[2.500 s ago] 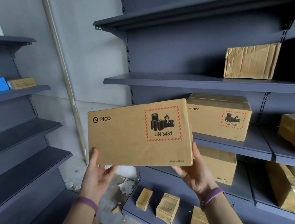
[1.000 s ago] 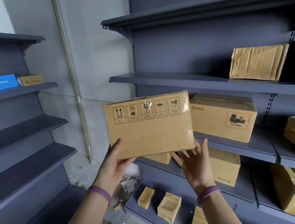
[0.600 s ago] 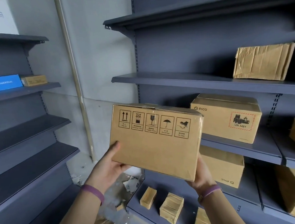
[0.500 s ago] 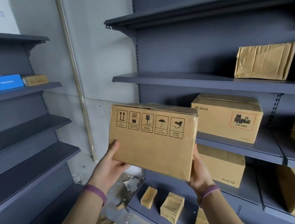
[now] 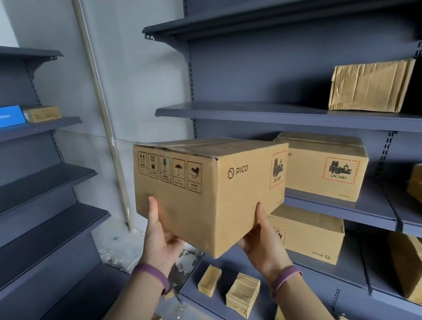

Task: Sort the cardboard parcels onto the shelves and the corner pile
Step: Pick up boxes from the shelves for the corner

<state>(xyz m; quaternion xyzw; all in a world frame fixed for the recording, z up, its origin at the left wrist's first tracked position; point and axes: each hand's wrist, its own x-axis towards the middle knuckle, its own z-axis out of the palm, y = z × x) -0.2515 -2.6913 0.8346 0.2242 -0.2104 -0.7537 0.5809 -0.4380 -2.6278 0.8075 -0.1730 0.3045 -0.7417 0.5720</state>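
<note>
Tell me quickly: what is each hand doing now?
Left hand: grips the PICO box at its lower edge.
Right hand: grips the same box.

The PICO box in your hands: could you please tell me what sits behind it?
A second PICO box on the shelf shows behind the held box, its left end covered. Whatever stands on that shelf further left is hidden.

Brown PICO cardboard parcel (image 5: 207, 195), corner-on, aloft before the shelves (image 5: 294, 115)
</note>
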